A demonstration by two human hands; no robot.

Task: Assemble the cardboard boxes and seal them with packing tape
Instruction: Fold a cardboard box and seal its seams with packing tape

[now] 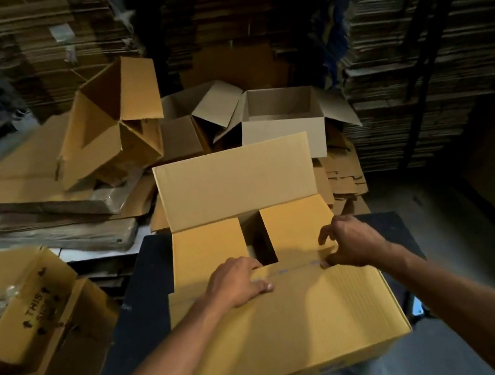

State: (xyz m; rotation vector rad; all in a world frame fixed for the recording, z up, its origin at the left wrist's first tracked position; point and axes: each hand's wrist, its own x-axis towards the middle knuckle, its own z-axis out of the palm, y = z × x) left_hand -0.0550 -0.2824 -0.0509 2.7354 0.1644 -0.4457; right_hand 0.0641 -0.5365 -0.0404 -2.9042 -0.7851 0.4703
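Note:
A yellow-brown cardboard box [294,325] lies on a dark table [143,314] right in front of me. Its far flap [235,182] stands up and its two side flaps [207,252] are folded inward, with a gap between them. The near flap is coming up over them. My left hand [238,281] lies on the near flap's edge and presses it with mostly straight fingers. At the right end of that edge, my right hand [350,244] pinches the flap between thumb and curled fingers. No tape roll shows.
An open box printed "THIS SIDE" [33,315] sits at my left. Flat cardboard sheets [49,215] are piled behind it. Several opened boxes [281,123] stand beyond the table. Tall stacks of flattened cardboard [414,63] wall in the back and right.

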